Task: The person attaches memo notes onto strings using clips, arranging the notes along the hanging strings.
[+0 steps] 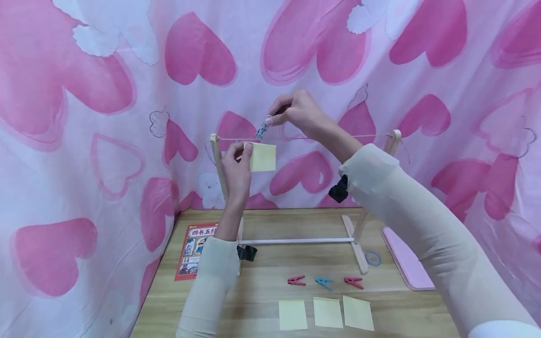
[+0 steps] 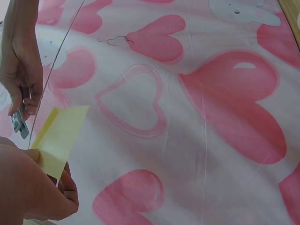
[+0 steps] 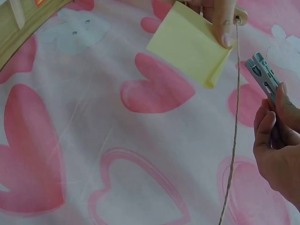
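Note:
My left hand (image 1: 237,170) pinches a yellow sticky note (image 1: 264,157) by its left side, just below the string (image 1: 313,138). The note's upper edge is folded over, as the right wrist view shows. Above the string, my right hand (image 1: 297,111) holds a grey clothespin (image 3: 263,72) between thumb and fingers, its tip pointing down toward the string. In the left wrist view the clothespin (image 2: 19,124) is close to the string and apart from the note (image 2: 61,138).
A wooden frame (image 1: 393,142) carries the string between its posts. On the table lie red and blue clothespins (image 1: 323,282), several yellow notes (image 1: 328,312), a red booklet (image 1: 190,256), a tape roll (image 1: 373,258) and a pink case (image 1: 407,258).

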### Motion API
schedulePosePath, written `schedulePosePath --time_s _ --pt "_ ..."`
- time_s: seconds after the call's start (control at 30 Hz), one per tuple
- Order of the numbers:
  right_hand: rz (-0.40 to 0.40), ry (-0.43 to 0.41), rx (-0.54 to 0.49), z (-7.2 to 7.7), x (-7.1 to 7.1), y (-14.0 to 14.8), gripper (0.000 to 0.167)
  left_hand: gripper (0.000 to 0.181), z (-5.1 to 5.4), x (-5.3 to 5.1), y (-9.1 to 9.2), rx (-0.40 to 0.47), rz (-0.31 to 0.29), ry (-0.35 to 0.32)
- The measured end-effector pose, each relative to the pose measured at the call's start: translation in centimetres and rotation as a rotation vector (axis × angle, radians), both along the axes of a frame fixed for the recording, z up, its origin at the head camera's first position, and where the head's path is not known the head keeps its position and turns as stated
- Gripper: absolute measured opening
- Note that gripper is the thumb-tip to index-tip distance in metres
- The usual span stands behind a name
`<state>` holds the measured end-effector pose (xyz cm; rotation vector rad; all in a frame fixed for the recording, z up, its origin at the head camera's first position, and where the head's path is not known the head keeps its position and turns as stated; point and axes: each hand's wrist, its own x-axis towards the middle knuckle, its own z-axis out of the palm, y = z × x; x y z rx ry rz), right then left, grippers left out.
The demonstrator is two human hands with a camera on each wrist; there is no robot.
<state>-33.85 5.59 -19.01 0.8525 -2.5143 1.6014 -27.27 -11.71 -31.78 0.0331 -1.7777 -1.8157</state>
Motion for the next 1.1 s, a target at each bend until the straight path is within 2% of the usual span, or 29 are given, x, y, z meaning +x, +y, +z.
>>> schedulePosePath --time_s 0.13,0.3,0.53,0.77,1.1 --pt "-0.005 0.035 0.056 0.3 -0.1 -0.7 0.006 0.026 0.1 -0.3 0.0 0.022 0.007 0.027" --pt "0.054 0.010 0.063 0.4 -0.5 -1.3 0.003 0.024 0.3 -0.4 -0.1 0.024 0.017 0.063" --pt "0.057 0.023 0.096 0.3 -0.8 -2.0 0.005 0.024 0.4 -0.7 -0.3 0.056 0.047 0.065" --pt "0.095 -0.002 0.112 0.0 -1.0 -2.9 0.005 0.022 0.3 -0.8 -0.2 0.060 0.044 0.104" --pt "0.095 0.003 0.196 0.6 -0.9 -3.5 0.009 0.023 0.5 -0.8 -0.1 0.067 0.075 0.111"
